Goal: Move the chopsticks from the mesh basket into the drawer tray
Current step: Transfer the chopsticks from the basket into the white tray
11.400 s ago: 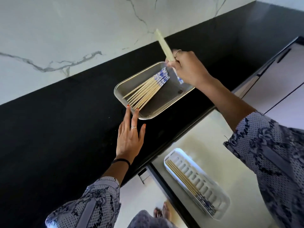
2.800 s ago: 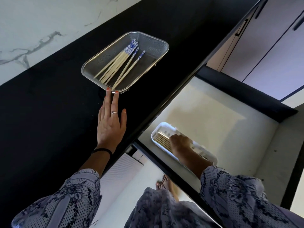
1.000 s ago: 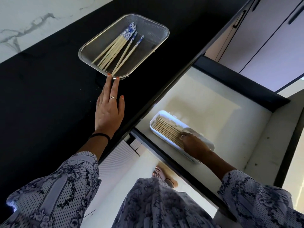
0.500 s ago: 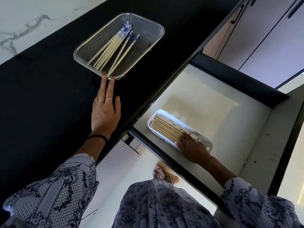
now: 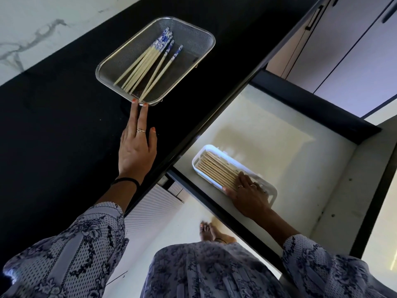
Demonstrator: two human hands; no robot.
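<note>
A silver mesh basket (image 5: 194, 37) sits on the black counter and holds several pale chopsticks (image 5: 148, 65) with blue-patterned tops. My left hand (image 5: 136, 147) lies flat on the counter, two fingertips touching the basket's near rim. Below, in the open drawer, a white slotted tray (image 5: 198, 163) holds a row of several chopsticks (image 5: 217, 172) side by side. My right hand (image 5: 247, 193) rests palm down over the tray's near end, fingers spread on the chopsticks and covering their patterned tops.
The black counter (image 5: 64, 125) runs along a white marbled wall (image 5: 43, 22). The drawer's pale floor (image 5: 268, 130) has dark walls around it. Cabinet doors (image 5: 343, 50) with dark handles stand at the upper right. A bare foot (image 5: 211, 232) shows on the floor below.
My right hand has slid a little toward the tray's near end, flattening over the chopsticks. My left hand keeps its fingertips at the basket's rim.
</note>
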